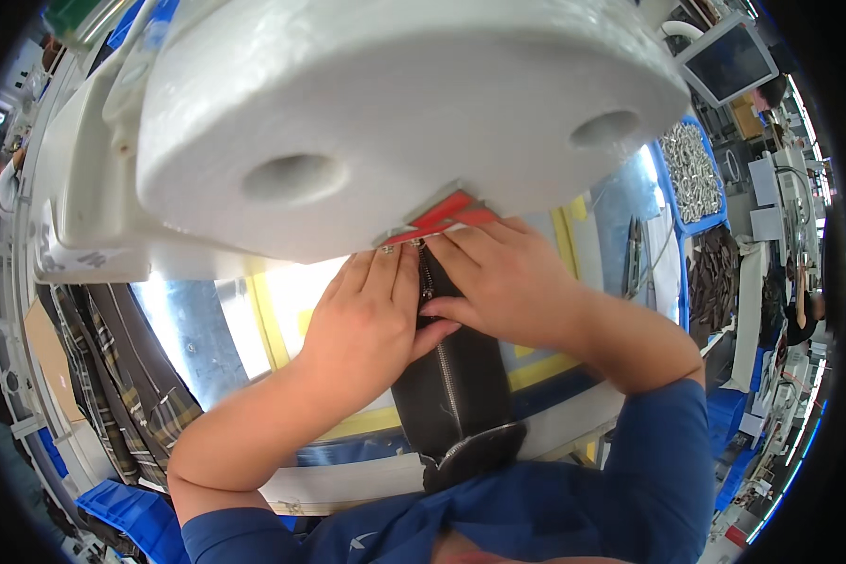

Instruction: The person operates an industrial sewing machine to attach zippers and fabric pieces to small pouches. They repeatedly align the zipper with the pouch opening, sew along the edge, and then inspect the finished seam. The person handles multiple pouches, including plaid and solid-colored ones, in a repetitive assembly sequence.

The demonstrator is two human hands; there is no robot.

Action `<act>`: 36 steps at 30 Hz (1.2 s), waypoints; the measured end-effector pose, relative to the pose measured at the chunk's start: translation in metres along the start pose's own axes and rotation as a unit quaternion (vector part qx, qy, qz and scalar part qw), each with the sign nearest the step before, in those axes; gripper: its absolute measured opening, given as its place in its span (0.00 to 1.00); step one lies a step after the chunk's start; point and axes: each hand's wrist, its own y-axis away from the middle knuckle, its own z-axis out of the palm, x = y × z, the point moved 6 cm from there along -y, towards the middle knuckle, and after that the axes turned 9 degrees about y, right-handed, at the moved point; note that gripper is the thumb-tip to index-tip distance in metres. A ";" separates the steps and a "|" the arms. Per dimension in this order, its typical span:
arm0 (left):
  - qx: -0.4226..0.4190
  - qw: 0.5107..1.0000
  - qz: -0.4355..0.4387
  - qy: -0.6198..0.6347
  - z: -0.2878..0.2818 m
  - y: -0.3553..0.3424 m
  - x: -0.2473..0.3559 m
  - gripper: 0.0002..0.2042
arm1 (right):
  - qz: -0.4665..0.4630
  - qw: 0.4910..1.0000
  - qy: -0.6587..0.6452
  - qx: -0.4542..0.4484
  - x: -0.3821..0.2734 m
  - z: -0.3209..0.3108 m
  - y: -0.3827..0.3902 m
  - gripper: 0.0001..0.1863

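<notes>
Both my hands rest on a long black piece of cloth with a metal zipper [446, 376], which runs from my lap up beneath a large white sewing machine head [423, 122]. My left hand [362, 315] lies along the cloth's left side, fingers stretched forward. From the right, my right hand [503, 282] lies over the other side, its fingers extended and its thumb across the zipper near the left thumb. The fingertips reach the machine's lower edge, beside a red guard-like part [446, 216]. What lies under the machine head is hidden.
Dark plaid cloth [127, 376] lies at the left, above a blue crate [136, 517]. On the right are dark-handled tweezers or snips [634, 254], a blue bin of metal zipper pieces [691, 174] and a pile of dark strips [712, 282]. Yellow tape [273, 320] marks the lit tabletop.
</notes>
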 end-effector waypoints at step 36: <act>-0.034 0.999 -0.008 0.005 -0.001 -0.007 0.001 0.51 | 0.027 0.998 -0.015 -0.050 -0.002 0.006 0.004 0.38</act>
